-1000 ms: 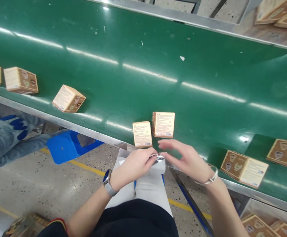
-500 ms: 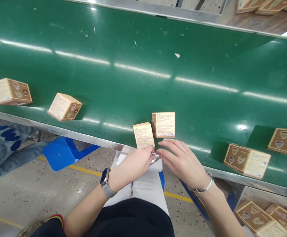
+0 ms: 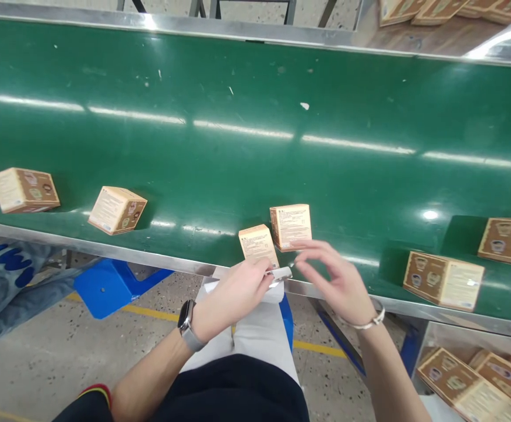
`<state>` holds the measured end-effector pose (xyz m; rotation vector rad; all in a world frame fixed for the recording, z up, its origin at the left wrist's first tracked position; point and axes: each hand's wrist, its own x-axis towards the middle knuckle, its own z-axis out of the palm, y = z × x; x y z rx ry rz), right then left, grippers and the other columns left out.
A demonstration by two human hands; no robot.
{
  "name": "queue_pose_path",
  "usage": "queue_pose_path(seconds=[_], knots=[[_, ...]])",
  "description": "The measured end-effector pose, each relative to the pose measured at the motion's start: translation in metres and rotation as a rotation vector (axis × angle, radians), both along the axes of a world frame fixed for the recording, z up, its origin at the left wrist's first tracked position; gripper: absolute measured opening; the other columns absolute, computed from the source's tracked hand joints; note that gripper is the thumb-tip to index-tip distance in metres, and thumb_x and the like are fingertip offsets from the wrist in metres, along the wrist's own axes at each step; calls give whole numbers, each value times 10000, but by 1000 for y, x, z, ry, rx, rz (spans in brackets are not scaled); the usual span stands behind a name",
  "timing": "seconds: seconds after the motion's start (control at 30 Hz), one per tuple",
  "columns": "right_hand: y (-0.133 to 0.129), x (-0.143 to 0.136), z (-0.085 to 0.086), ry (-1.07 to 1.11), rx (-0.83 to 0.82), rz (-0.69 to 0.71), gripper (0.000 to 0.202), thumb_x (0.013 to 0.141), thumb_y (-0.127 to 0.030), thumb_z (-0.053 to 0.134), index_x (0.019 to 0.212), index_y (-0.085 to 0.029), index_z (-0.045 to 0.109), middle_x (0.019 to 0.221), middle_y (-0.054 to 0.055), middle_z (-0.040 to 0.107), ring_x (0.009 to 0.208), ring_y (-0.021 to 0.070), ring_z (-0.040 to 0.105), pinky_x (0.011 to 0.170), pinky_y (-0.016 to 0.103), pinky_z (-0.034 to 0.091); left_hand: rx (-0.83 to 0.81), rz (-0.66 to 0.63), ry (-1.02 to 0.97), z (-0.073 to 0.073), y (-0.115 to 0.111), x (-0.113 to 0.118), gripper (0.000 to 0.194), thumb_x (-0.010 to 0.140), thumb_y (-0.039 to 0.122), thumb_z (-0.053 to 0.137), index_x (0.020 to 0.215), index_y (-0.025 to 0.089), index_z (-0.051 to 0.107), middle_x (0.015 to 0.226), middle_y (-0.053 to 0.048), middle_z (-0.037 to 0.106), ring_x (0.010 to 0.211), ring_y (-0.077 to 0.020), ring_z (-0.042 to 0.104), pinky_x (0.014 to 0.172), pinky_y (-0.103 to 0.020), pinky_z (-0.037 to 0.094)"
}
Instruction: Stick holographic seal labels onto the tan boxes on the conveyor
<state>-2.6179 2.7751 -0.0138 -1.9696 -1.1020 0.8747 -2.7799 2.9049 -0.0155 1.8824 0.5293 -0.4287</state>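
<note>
At belt edge [image 3: 149, 255] — left hand [image 3: 233, 293] pinching shiny strip [image 3: 280, 274] (crinkled), cardboard cubes [image 3: 290, 227].

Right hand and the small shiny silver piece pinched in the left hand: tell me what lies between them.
Nothing: in the head view the right hand hovers open beside the small shiny silver piece pinched by the left hand, with a bare gap between.

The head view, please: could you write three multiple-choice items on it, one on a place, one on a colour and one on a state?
1. Where do the two nearest boxes stand?
A. at the belt's near edge
B. on the floor
C. on the stool

2. What colour is the belt?
A. grey
B. green
C. red

3. What does the left hand do?
A. lies flat and empty
B. grips a box
C. pinches a small shiny piece

Key: 1 A, the small box and taller box stand by the belt rim; 2 B, it is green; 3 C, the left hand pinches a shiny piece; the right hand is open beside it.
</note>
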Motion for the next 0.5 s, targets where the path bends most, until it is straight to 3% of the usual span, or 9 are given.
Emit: queue_pose_path(seconds=[0.1, 0.17, 0.27, 0.5], knots=[[6, 15, -22, 130, -11, -441, 162, 848, -389, 643, 857, -227, 652, 1185, 100, 683, 1096, 244, 645, 911, 457, 537, 145, -104, -198, -3, -4, 6, 172, 979, 185, 435, 910, 170, 593, 1107, -75, 671, 1104, -229, 611, 925, -380, 527], [8, 23, -38, 204, -2, -634, 256, 768, -450, 699, 822, -206, 645, 1182, 122, 681, 1065, 252, 652, 879, 451, 544, 254, -186, -315, -8, -12, 13, 193, 975, 174, 441, 873, 156, 604, 1339, -107, 587, 1316, -267, 494, 1080, -439, 450], [4, 31, -55, 288, -16, -752, 335, 676, -491, 748, 778, -188, 648, 1145, 131, 694, 997, 252, 666, 833, 441, 555, 351, -297, -388, -20, -29, 28, 195, 961, 165, 464, 843, 131, 616, 1560, -126, 365, 1484, -304, 253, 1214, -489, 280], [-8, 38, -56, 258, -27, -838, 338, 642, -489, 764, 754, -186, 662, 1081, 113, 720, 935, 237, 675, 801, 420, 564, 393, -386, -373, -31, -42, 46, 226, 975, 163, 434, 902, 108, 640, 1567, -156, 333, 1493, -279, 209, 1229, -444, 254]])
